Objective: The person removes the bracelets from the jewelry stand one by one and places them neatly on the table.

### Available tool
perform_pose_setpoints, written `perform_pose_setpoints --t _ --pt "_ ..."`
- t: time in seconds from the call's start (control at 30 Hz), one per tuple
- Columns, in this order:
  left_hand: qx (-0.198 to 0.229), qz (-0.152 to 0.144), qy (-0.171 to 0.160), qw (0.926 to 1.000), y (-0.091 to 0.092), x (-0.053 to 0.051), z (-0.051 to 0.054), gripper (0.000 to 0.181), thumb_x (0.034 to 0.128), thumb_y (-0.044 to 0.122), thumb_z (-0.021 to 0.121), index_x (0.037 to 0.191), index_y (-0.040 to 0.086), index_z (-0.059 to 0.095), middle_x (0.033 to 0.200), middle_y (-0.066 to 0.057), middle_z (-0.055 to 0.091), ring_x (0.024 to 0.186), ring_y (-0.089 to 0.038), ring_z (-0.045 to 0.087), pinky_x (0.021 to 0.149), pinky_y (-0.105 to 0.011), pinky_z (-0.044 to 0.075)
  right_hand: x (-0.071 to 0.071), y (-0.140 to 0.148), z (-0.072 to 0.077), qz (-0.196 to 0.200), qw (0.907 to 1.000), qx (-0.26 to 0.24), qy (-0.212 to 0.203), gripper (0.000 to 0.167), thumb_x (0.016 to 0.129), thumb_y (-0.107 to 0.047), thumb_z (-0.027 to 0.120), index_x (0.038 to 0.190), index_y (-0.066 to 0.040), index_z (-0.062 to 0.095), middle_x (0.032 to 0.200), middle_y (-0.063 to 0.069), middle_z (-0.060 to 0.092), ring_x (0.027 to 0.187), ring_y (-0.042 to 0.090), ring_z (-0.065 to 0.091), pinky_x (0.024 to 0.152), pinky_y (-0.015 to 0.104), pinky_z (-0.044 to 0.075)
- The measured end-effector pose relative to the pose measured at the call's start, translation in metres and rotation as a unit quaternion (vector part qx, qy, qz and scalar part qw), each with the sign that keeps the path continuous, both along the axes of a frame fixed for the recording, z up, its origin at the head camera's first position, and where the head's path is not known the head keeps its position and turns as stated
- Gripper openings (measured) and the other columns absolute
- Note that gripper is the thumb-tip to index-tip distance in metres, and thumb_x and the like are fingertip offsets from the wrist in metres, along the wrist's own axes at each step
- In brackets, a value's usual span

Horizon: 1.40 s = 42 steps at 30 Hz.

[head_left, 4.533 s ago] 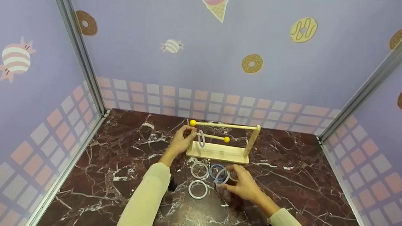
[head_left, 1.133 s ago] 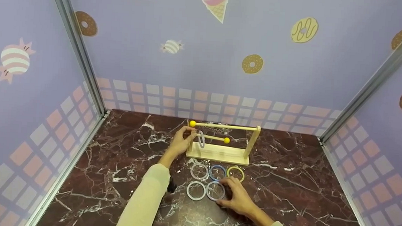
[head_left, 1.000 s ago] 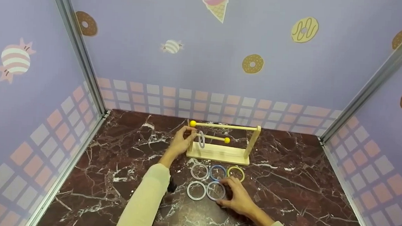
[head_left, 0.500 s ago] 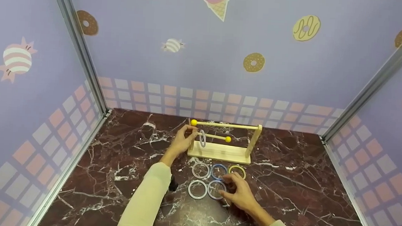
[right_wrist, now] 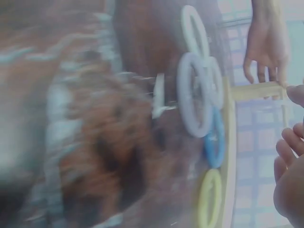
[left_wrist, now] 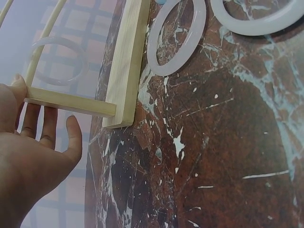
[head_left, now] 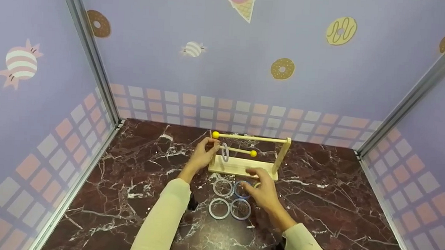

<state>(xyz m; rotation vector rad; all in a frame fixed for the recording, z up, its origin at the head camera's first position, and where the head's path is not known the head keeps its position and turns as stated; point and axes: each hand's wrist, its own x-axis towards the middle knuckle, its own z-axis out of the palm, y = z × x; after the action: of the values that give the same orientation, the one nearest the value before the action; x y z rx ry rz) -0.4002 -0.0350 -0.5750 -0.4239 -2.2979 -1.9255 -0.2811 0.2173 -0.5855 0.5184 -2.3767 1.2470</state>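
A wooden stand (head_left: 243, 165) has two rods tipped with yellow balls, one high and one low. My left hand (head_left: 201, 157) pinches the top of its short left post, also visible in the left wrist view, where thumb and fingers meet the post (left_wrist: 71, 102). On the low rod hangs a pale purple ring (head_left: 227, 156). My right hand (head_left: 263, 191) is over the table just in front of the base, fingers slightly bent and apart, holding nothing. Beneath it are a blue ring (head_left: 234, 190) and a yellow ring (right_wrist: 203, 202), the latter mostly covered in the head view.
Left of the blue ring lies a pale ring (head_left: 214, 188). In the nearer row are a white ring (head_left: 210, 208) and a pale purple ring (head_left: 240, 219). Everything sits on a dark marbled table (head_left: 140, 212), enclosed by purple patterned walls (head_left: 225, 78).
My right hand carried the pale purple ring down to the nearer row, let go of it, then moved away toward the stand's base. The left hand keeps its hold on the post.
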Motion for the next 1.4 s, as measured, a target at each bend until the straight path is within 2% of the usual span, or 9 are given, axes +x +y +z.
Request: perform_pose_setpoints --t 0.1,0.27,0.37,0.5,0.7,0.87,1.1,1.2,1.4 --pt "0.001 -0.001 0.007 1.0 0.001 0.0 0.001 0.022 0.1049 0.007 0.065 0.124 -0.004 0.065 0.122 -0.02 0.07 0.108 -0.027 0.063 0.094 -0.033 0.05 -0.01 -0.007 0.008 -0.007 1.0 -0.001 0.0 0.041 0.086 -0.015 0.089 0.121 -0.002 0.072 0.118 0.01 0.073 0.11 0.031 0.066 0.09 0.047 0.055" --pt "-0.016 0.004 0.018 0.9997 0.002 0.0 0.0 0.023 0.1051 0.007 0.065 0.124 -0.005 0.064 0.122 -0.021 0.07 0.111 -0.031 0.064 0.098 -0.039 0.051 -0.026 -0.017 0.018 -0.006 0.9998 0.006 0.016 0.043 0.086 -0.015 0.088 0.123 -0.001 0.072 0.119 0.012 0.072 0.11 0.032 0.064 0.091 0.053 0.053" --pt "-0.025 0.012 0.023 0.9994 0.003 -0.001 0.0 0.023 0.105 0.008 0.065 0.124 -0.005 0.065 0.12 -0.02 0.07 0.111 -0.031 0.064 0.1 -0.041 0.05 -0.036 -0.02 0.023 -0.012 0.9977 0.047 0.047 0.044 0.086 -0.016 0.089 0.124 -0.002 0.071 0.12 0.014 0.071 0.112 0.033 0.063 0.095 0.051 0.052" --pt "-0.027 0.013 0.021 0.9993 0.005 -0.001 0.0 0.022 0.1048 0.007 0.065 0.123 -0.004 0.065 0.12 -0.02 0.07 0.11 -0.032 0.064 0.1 -0.042 0.051 -0.048 -0.024 0.027 -0.017 0.9895 0.119 0.08 0.053 0.083 -0.017 0.091 0.129 -0.002 0.069 0.127 0.015 0.068 0.12 0.035 0.061 0.104 0.053 0.048" --pt "-0.027 0.014 0.01 0.9995 0.007 0.001 -0.001 0.021 0.1047 0.008 0.065 0.123 -0.003 0.065 0.121 -0.019 0.071 0.112 -0.032 0.065 0.101 -0.043 0.051 -0.06 -0.032 0.031 -0.015 0.9772 0.202 0.065 0.076 0.081 -0.022 0.094 0.145 -0.001 0.059 0.142 0.017 0.061 0.132 0.039 0.056 0.11 0.06 0.043" --pt "-0.028 0.023 0.002 0.9993 0.004 0.002 0.001 0.021 0.1052 0.009 0.065 0.124 -0.001 0.065 0.121 -0.018 0.071 0.113 -0.031 0.065 0.103 -0.045 0.051 -0.07 -0.042 0.035 0.004 0.9625 0.267 0.046 0.09 0.082 -0.024 0.093 0.156 -0.003 0.048 0.151 0.019 0.054 0.139 0.04 0.05 0.109 0.063 0.041" --pt "-0.032 0.015 0.009 0.9993 -0.001 0.002 0.002 0.023 0.1058 0.008 0.064 0.126 -0.002 0.064 0.122 -0.02 0.07 0.116 -0.035 0.065 0.103 -0.048 0.052 -0.077 -0.054 0.045 0.029 0.9273 0.37 0.051 0.089 0.088 -0.025 0.089 0.162 -0.008 0.042 0.16 0.012 0.048 0.144 0.037 0.047 0.11 0.063 0.042" --pt "-0.04 0.012 0.016 0.999 -0.001 0.002 0.002 0.023 0.1061 0.009 0.064 0.126 -0.003 0.064 0.12 -0.02 0.07 0.115 -0.034 0.066 0.102 -0.047 0.052 -0.077 -0.054 0.047 0.041 0.9261 0.371 0.053 0.086 0.088 -0.022 0.089 0.16 -0.007 0.045 0.161 0.012 0.048 0.144 0.038 0.046 0.108 0.063 0.044" --pt "-0.046 0.011 0.015 0.9988 0.002 0.0 0.002 0.023 0.106 0.008 0.064 0.126 -0.003 0.064 0.121 -0.02 0.07 0.115 -0.033 0.066 0.102 -0.046 0.052 -0.08 -0.05 0.046 0.045 0.9366 0.346 0.033 0.08 0.086 -0.02 0.089 0.155 -0.007 0.051 0.156 0.014 0.053 0.141 0.039 0.049 0.107 0.068 0.043"
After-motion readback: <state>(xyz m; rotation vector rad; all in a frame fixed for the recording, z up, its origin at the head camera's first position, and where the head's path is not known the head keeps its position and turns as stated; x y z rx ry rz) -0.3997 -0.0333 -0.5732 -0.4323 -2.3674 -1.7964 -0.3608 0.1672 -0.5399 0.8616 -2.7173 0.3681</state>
